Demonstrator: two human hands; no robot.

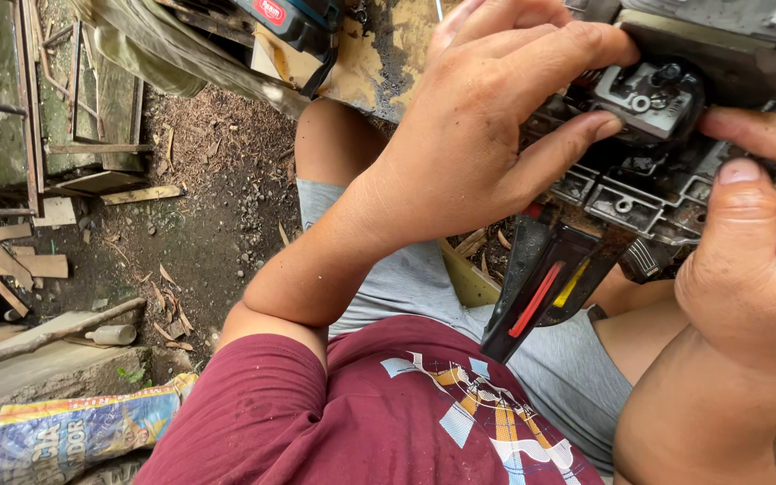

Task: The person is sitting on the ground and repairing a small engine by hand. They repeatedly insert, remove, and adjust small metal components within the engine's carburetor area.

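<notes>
Both hands work at the bench's edge: the left hand point(487, 117) pinches a small grey metal part point(653, 99), the right hand point(756, 260) steadying it with fingertips, nothing clasped

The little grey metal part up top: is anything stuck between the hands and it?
Nothing visible is. The left hand already pinches the grey metal part between thumb and fingers, and the right hand touches its other side with a fingertip. The part sits on the dirty black machine body.

Soft even daylight, faint shadows, sharp focus, edges slightly stretched
</notes>
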